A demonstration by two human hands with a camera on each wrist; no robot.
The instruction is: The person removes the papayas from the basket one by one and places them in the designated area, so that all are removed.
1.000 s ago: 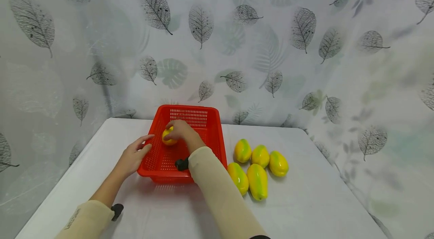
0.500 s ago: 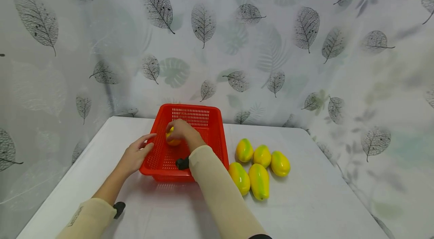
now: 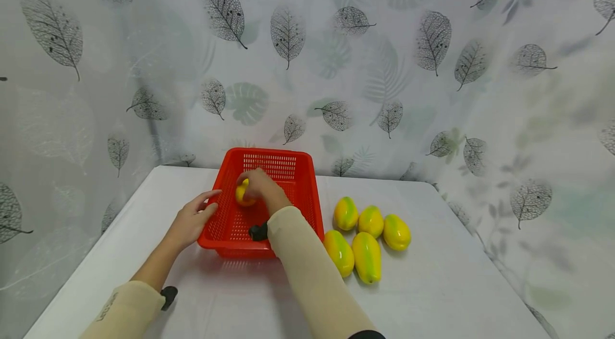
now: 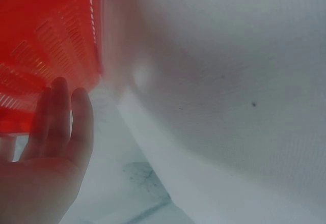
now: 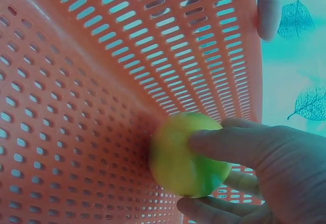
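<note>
A red plastic basket with slotted walls stands on the white table. Inside it, near its left wall, my right hand pinches a yellow-green mango. In the right wrist view the thumb lies across the mango, with fingers of the right hand behind and below it. My left hand is at the basket's left rim, fingers spread and holding nothing. The left wrist view shows those fingers extended against or just beside the basket wall; contact is unclear.
Several yellow-green mangoes lie in a loose group on the table, right of the basket. A leaf-patterned cloth hangs behind the table and along its sides. Each wrist carries a small black camera.
The mango has shifted very slightly to the right within the basket, with the right hand still around it. The view tilted a little; the left hand has kept its place at the rim.
</note>
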